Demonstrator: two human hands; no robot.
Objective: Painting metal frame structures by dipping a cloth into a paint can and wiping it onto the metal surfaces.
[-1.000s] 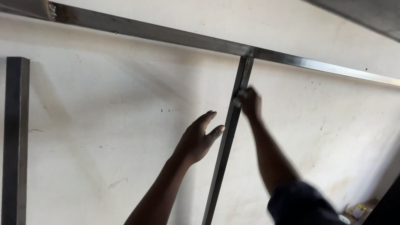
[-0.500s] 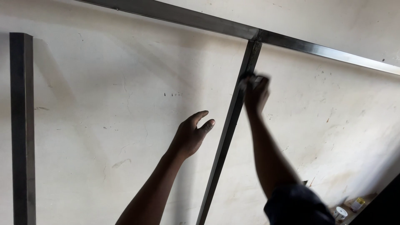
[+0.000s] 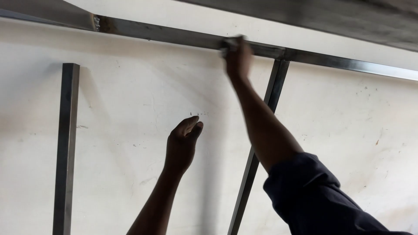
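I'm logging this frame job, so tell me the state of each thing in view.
Top rail: mounted along the wall, weld spot at left.
Middle upright: joined to rail.
Left upright: stops short of rail.
Right hand: on rail, blurred.
Left hand: open, by the wall.

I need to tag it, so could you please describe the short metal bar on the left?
On the pale wall, below the long top rail, two bars stand. This one is left of the left hand, upright, and unlike the slanted bar it stops short of the rail.

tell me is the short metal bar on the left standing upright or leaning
Close to upright. The short metal bar stands against the white wall, nearly vertical, its top end free below the horizontal rail; the other bar slants.
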